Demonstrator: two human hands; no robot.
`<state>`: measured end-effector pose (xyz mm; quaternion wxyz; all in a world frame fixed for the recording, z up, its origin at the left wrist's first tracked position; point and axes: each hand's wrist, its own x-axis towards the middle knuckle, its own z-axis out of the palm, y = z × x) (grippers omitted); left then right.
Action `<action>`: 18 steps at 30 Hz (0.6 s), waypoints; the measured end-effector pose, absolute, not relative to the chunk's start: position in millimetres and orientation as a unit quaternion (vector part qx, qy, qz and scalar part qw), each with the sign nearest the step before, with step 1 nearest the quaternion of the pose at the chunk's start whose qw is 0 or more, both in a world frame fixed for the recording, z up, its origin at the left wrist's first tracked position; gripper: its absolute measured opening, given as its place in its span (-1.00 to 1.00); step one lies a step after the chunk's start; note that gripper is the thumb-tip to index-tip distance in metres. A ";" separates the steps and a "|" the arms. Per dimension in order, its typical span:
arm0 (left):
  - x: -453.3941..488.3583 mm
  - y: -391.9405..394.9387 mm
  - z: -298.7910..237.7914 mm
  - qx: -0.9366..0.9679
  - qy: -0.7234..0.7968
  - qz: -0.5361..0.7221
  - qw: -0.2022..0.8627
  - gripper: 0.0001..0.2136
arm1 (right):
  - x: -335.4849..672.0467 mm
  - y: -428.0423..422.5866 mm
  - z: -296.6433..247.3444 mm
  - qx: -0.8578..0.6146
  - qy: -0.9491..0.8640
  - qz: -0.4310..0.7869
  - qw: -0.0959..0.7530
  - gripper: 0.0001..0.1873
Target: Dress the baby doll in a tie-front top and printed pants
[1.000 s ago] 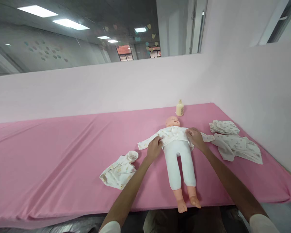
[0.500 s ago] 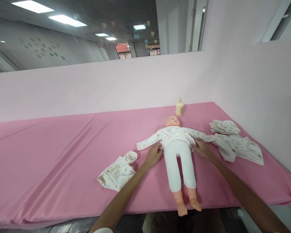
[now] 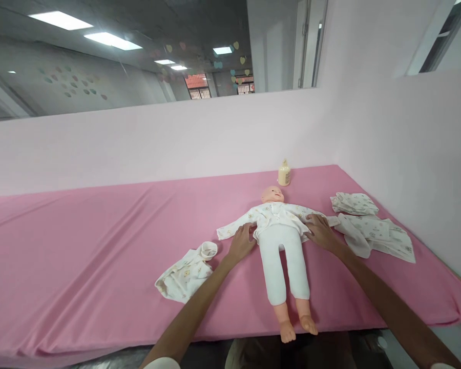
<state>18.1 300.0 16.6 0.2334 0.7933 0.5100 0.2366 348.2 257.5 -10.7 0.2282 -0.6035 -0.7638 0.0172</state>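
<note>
A baby doll [image 3: 281, 246] lies face up on the pink mat [image 3: 100, 246], dressed in a patterned white top and plain white trousers, bare feet over the near edge. My left hand [image 3: 241, 242] rests at the doll's waist on its left side, fingers curled against the top's hem. On the other side my right hand [image 3: 321, 231] lies with fingers stretched along the hem and the sleeve. Neither hand lifts anything.
A crumpled patterned garment [image 3: 186, 271] lies left of the doll. Several folded patterned cloths [image 3: 371, 228] lie at the right near the wall. A cream bottle [image 3: 284, 173] stands behind the doll's head. Pale pink walls [image 3: 407, 154] bound the mat behind and at the right.
Both hands slid down from the doll's chest to its waist, then edged back up against the hem of the top. The doll and the cloths stayed put.
</note>
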 end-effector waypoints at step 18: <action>20.0 322.3 22.1 0.854 0.478 0.122 0.164 -0.70 | 370.2 285.7 16.2 -0.603 -0.777 0.165 0.075 -0.55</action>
